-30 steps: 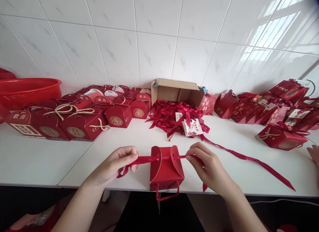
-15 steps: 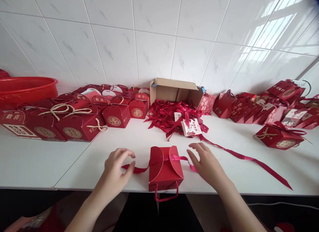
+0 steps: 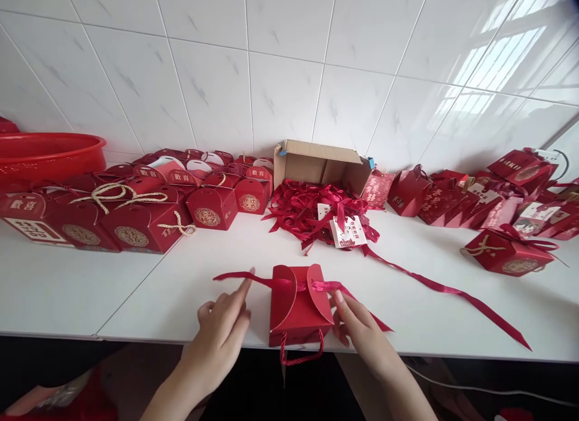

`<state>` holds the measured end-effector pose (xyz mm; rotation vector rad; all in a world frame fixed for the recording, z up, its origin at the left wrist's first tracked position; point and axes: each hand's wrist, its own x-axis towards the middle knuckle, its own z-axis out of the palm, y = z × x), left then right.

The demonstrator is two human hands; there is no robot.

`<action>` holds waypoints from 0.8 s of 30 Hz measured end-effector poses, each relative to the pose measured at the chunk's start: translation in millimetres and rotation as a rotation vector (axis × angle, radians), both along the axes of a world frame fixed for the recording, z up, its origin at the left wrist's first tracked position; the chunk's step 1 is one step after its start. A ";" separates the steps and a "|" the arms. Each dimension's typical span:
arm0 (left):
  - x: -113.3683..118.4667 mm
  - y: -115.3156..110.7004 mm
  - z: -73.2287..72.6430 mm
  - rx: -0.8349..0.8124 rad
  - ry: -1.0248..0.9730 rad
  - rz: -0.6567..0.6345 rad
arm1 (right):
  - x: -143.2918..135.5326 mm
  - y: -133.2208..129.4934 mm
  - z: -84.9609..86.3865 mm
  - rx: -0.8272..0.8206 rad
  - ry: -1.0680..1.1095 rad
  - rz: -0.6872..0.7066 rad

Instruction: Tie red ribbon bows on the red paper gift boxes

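Observation:
A small red gift box (image 3: 301, 309) stands at the front edge of the white table, its rounded top flaps folded together and a twisted cord handle (image 3: 302, 362) hanging at the near side. A red ribbon (image 3: 328, 286) runs through slots in the flaps and trails out on both sides. Left of the box, my left hand (image 3: 224, 324) has its index finger stretched out under the left ribbon end, touching it, while the other fingers curl loosely. My right hand (image 3: 357, 324) is beside the box's right wall, fingers apart, thumb tip against the right ribbon end.
A heap of red ribbons (image 3: 312, 207) spills from an open cardboard box (image 3: 303, 164) by the tiled wall. One loose ribbon (image 3: 429, 281) stretches right. Several red gift boxes (image 3: 133, 228) stand left near a red basin (image 3: 49, 158); more red boxes (image 3: 506, 252) stand right.
My left hand has turned, its index finger now lifting the left ribbon end away from me. My right hand has moved in against the box, and the right ribbon end now lies extended to the right.

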<state>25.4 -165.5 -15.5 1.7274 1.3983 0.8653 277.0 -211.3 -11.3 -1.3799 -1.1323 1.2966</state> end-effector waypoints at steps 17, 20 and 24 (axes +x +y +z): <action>21.4 12.6 46.4 -0.168 -1.330 0.268 | 8.9 21.6 16.9 0.359 0.734 -0.513; 18.8 15.3 58.5 -0.080 -1.291 0.227 | 9.5 21.4 31.2 0.466 0.572 -0.516; 16.5 21.4 72.1 0.156 -1.153 0.138 | 13.2 22.5 47.3 0.574 0.315 -0.530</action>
